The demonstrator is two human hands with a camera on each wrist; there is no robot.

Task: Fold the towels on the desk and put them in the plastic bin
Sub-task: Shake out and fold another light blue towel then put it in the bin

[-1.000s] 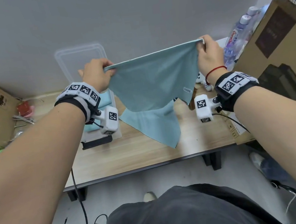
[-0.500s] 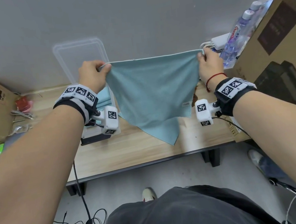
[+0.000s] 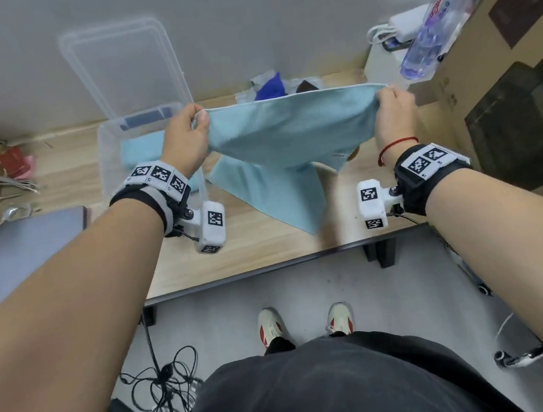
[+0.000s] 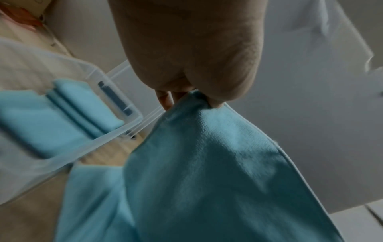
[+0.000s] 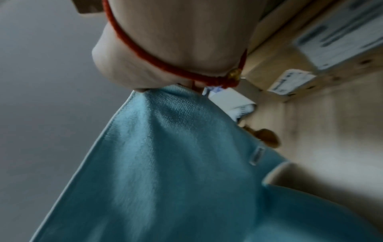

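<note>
My left hand (image 3: pixel 185 141) pinches one top corner of the towel (image 3: pixel 288 134), thumb over curled fingers, and my right hand (image 3: pixel 392 113) pinches the other corner the same way. The top edge runs taut and level between my hands, above the desk (image 3: pixel 268 247). Below it the cloth sags toward me, and its lower part trails down onto the desk between my wrists, with one point reaching near the desk's front edge.

The bin (image 3: pixel 107 148) stands open just left of my left hand, and a folded towel (image 3: pixel 141 147) of the same blue lies inside it. The left wrist view shows that towel (image 4: pixel 82 104) as stacked layers against the bin's wall (image 4: pixel 116 131). The lid (image 3: pixel 127 62) leans on the wall beyond my left hand. Right of my right hand stands a box (image 3: pixel 504 71), with a bottle (image 3: pixel 438 14) beyond it.
</note>
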